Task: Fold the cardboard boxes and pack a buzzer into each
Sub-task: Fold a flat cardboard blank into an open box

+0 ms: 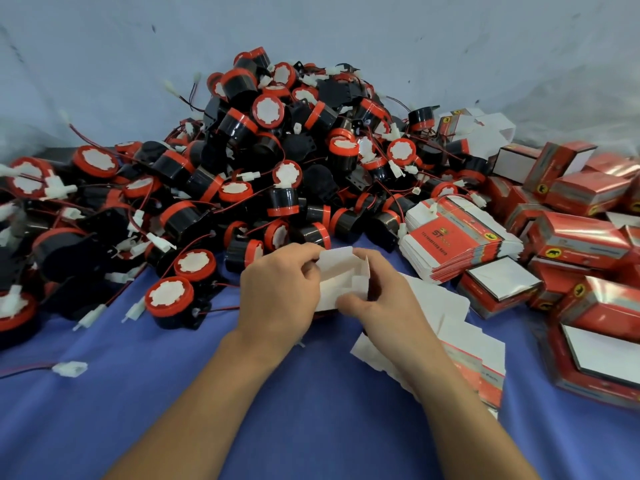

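Both hands hold one small cardboard box (341, 277) above the blue cloth, its white inside and loose flaps turned up toward me. My left hand (280, 289) grips its left side with curled fingers. My right hand (381, 296) holds its right side, thumb pressed on the near flap. A big heap of black and red buzzers (277, 150) with red wires and white plugs rises just behind the box. A stack of flat red and white box blanks (457, 237) lies to the right of the hands.
Folded red boxes (585, 233) crowd the right side, some open with white insides showing. More flat blanks (474, 358) lie under my right forearm. A loose white plug (69, 368) rests on the blue cloth (207, 393) at the left. A pale wall stands behind.
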